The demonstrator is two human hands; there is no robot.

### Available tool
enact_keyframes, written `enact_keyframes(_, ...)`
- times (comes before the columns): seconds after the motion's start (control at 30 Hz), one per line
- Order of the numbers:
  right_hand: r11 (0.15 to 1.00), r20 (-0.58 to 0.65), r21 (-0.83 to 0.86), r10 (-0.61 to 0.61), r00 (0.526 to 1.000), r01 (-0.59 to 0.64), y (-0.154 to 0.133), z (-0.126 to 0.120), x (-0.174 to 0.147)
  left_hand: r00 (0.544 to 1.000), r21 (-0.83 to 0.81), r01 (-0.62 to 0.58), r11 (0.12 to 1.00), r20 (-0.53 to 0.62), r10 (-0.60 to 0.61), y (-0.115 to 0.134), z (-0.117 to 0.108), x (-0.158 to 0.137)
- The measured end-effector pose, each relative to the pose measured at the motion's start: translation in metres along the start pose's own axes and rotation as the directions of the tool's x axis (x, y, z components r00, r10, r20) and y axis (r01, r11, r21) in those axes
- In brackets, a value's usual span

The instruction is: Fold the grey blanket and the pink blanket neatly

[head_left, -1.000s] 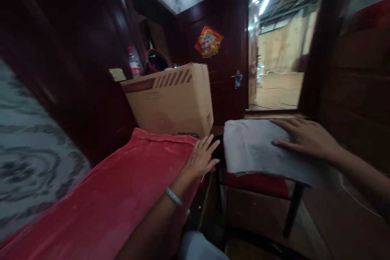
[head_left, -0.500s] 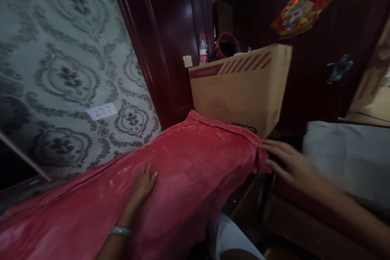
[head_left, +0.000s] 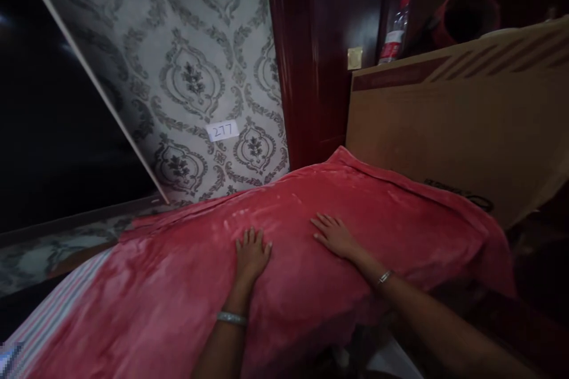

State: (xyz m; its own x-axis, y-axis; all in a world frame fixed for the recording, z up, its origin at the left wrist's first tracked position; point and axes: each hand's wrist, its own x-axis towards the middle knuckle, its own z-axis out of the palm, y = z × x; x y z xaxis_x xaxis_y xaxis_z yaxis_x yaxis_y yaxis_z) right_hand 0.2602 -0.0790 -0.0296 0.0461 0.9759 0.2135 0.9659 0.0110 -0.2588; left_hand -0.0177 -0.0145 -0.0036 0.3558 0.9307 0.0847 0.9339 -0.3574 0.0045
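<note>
A red plush blanket lies spread over a raised surface and hangs down along its near side. My left hand rests palm down on the cloth near the middle, fingers apart. To its right, my right hand also lies flat on the blanket with its fingers spread. Neither hand grips the fabric. Low creases show just beyond my left fingertips. At the lower left, a striped cloth shows from under the blanket's edge.
Behind the blanket's right end stands a large cardboard box. A plastic bottle with a red cap is at the box's top edge. On the patterned wall is a paper label reading 277. A large dark panel stands at left.
My right hand has left the blanket's far right corner and come left onto its top. My left hand stays flat on the cloth. The view has turned left.
</note>
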Motion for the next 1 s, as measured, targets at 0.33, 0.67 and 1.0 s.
enact_keyframes(0.33,0.993,-0.047,-0.116,-0.043,0.998,0.037,0.02,0.028,-0.009,0.999,-0.075,-0.027,0.997,-0.032,0.025,-0.002,0.01,-0.003)
enact_keyframes(0.67,0.989,-0.072,-0.145,-0.049,0.996,0.039,0.021,0.033,-0.009,0.994,-0.073,0.005,0.997,-0.109,-0.013,-0.007,0.004,-0.007)
enact_keyframes(1.0,0.988,-0.038,-0.151,-0.033,0.999,0.026,0.013,0.023,-0.013,0.918,0.062,0.396,0.916,-0.003,-0.397,-0.101,-0.012,-0.074)
